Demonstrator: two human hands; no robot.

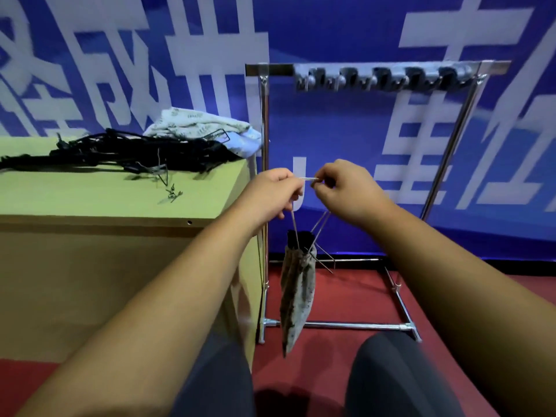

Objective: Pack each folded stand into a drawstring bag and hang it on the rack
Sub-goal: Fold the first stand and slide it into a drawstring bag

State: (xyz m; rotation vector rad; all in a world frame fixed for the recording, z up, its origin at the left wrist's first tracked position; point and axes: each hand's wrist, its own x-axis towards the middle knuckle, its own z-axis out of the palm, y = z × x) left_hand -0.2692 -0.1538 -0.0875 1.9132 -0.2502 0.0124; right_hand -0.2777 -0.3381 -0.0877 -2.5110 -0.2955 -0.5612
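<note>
A patterned grey drawstring bag (296,293) hangs in mid-air in front of me, with the dark top of a folded stand (299,238) poking out of its mouth. My left hand (270,194) pinches one end of the bag's cord (310,179) and my right hand (346,191) pinches the other; the cord runs taut between them and down to the bag. Behind stands the metal rack (264,121), its top bar carrying a row of hooks (382,78) with nothing hanging on them. A heap of black folded stands (120,152) lies on the table to the left.
The light wooden table (90,203) stands left of the rack. A pile of pale patterned bags (204,127) sits at its back corner. Small metal clips (171,195) lie near the stands. A blue banner covers the wall; the floor is red carpet. My knees are at the bottom.
</note>
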